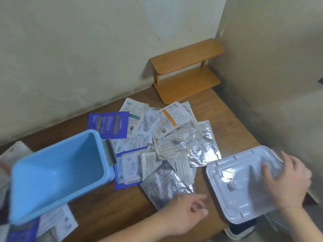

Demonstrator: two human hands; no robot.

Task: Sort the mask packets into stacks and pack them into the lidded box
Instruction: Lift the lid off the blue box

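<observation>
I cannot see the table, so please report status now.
Left hand open beside silver packet. Right hand flat on lid. Blue box empty, tilted. Packets unsorted.
</observation>
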